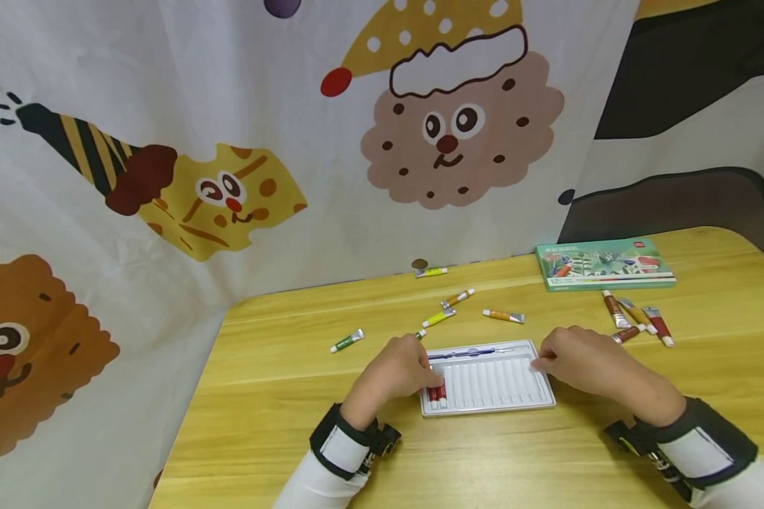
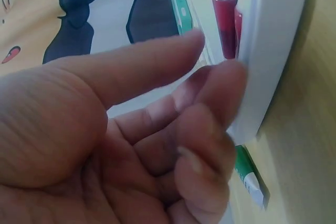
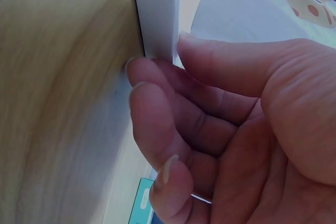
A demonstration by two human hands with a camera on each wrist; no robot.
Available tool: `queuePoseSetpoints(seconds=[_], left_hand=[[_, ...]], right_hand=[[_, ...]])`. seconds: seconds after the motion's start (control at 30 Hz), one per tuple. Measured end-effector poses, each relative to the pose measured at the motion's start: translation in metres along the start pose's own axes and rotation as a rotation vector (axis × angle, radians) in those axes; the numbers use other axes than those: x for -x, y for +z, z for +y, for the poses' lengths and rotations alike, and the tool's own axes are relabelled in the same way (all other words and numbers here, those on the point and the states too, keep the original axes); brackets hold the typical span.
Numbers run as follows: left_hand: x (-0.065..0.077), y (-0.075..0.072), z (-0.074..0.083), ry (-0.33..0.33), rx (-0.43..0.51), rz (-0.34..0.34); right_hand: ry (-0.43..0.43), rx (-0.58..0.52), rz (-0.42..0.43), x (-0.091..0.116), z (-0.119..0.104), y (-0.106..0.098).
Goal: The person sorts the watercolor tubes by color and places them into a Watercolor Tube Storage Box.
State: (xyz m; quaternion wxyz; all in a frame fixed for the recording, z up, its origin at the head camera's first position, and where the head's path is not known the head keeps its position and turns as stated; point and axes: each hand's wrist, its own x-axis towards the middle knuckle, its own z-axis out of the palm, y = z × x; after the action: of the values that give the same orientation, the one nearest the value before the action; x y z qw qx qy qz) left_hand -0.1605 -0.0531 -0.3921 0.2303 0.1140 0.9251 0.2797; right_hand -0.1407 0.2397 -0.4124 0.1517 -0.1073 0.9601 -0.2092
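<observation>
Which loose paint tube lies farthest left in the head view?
The slim green-silver tube, fully visible; the left hand partly covers the other green one.

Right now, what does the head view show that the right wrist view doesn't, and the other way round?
Only head: the left hand, the red tubes in the tray, the paintbrush and the loose tubes.

Only right wrist: the palm side of the right hand, fingertips by the tray's outer wall.

Both: the right hand, tray, table, green box and patterned cloth.
</observation>
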Motion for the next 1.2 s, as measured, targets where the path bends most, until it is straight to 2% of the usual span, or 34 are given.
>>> queuePoseSetpoints(seconds=[0.5, 0.7, 1.2], left_hand=[[0.002, 0.007, 0.004, -0.015, -0.033, -0.012], [0.003, 0.008, 0.006, -0.024, -0.016, -0.018], [0.0, 0.011, 0.004, -0.028, -0.018, 0.003]], right_hand=[[0.019, 0.002, -0.014, 0.003, 0.001, 0.003], [0.023, -0.001, -0.018, 0.003, 0.0, 0.003], [0.024, 0.009, -0.015, 0.003, -0.002, 0.001]])
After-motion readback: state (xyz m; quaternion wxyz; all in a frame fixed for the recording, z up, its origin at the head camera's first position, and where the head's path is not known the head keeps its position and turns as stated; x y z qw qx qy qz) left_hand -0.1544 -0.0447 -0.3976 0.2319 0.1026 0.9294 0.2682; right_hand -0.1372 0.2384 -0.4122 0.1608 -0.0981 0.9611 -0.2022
